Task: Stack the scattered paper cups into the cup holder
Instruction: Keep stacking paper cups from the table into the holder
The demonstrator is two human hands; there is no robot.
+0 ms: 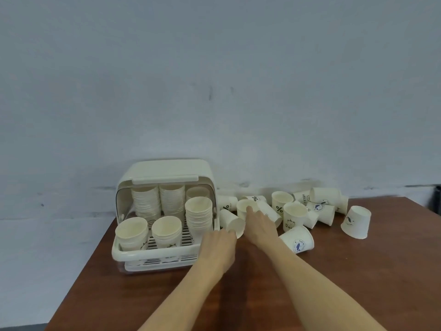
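- Fingers, left hand (218,244): reach forward to the tipped cup (232,223) lying on its side just right of the cup holder; fingertips touch its rim edge. Curl of the fingers is hidden behind the back of the hand, so whether they grasp or only touch cannot be told.
- Fingers, right hand (259,224): extended forward, one fingertip (249,209) at the mouth of an upright cup (245,210) in the pile. Looks like contact without a closed grasp; not certain, as the hand covers the cup's near wall.
- Cup holder (152,255): cream plastic box at the left of the counter (358,283), lid raised, front open. Holds six stacks: three tall ones at the back, two short ones at the front, one taller at the front right (198,218).
- Scattered cups (310,211): white paper, some printed, heaped right of the holder; some upright, some on their sides, one inverted cup (355,222) standing apart at the far right.
- Step in hand, as judged: picking loose cups, one per hand, for stacking. Task partly done; many cups lie loose.
- Next move calls for: a firm pinch on each cup wall without crushing it, turning the tipped one mouth up, then nesting into a short front stack.
- Hard to make out: print on most cups blurred; rear right stack partly hidden by the front one; exact count in the heap unclear where cups overlap.
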